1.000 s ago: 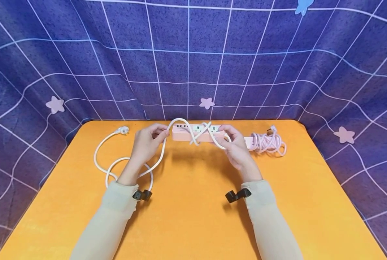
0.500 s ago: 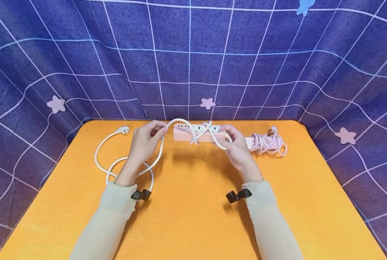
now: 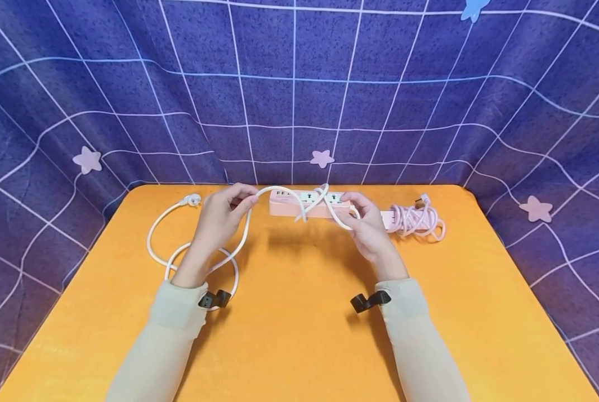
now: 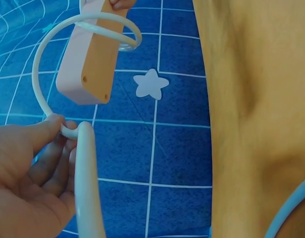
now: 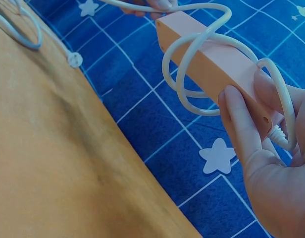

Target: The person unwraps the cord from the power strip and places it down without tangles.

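A pink power strip (image 3: 285, 207) with a white socket face is held up off the table by my right hand (image 3: 371, 237), which grips its right end. Its white cord (image 3: 246, 226) leaves that right end and loops loosely around the strip's middle, as the right wrist view shows. My left hand (image 3: 219, 218) pinches the cord between thumb and fingertips, a short way left of the strip. From there the cord hangs down to the table and lies in loose loops around the left forearm, ending in a white plug (image 3: 192, 200) at the back left.
A second pink power strip (image 3: 387, 220), wrapped tightly in its own pink cord (image 3: 411, 221), lies on the table just right of my right hand. The yellow table (image 3: 299, 324) ends at a blue gridded curtain (image 3: 269, 100) behind and at both sides.
My left hand has moved slightly left, drawing the pinched cord along, so its arch over the strip's left end lies a little flatter. The right hand and strip have barely shifted.
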A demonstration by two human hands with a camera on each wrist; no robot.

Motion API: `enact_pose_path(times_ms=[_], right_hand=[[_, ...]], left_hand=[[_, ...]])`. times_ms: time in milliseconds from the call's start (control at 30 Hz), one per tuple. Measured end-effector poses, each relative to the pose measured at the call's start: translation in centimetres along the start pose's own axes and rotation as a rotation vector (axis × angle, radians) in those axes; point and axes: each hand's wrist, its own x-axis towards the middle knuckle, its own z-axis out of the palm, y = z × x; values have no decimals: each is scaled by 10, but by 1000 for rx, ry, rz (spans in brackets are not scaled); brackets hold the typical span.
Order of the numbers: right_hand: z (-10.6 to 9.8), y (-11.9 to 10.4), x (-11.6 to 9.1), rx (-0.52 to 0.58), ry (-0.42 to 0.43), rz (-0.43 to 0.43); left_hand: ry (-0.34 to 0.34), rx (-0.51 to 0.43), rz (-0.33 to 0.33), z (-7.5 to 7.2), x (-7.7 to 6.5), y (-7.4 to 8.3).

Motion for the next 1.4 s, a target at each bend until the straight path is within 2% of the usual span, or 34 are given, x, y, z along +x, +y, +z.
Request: enact_pose_path(times_ms=[267,433,633,800,900,1067,1233,1400], right_hand=[[0,0,0,9,2,0],[0,0,0,4,6,0],[-4,0,1,7,8,-9],[-3,-1,1,19,11,-14],[-2,-1,1,23,11,-11],[-2,0,2,25,16,-16],[-3,1,3,39,26,-31],[-2,1,3,49,26,-33]], left_hand=[[-3,33,60,-7,0,-1],[-31,57,92,-10,0,0],[-79,71,102,-15,-1,5],[-108,62,95,-23,-3,3],[-121,74,119,-29,-3,1],[-198,92,204,-40,0,2],[-299,95,260,-50,0,1],[-360,134,302,-56,-2,-8]])
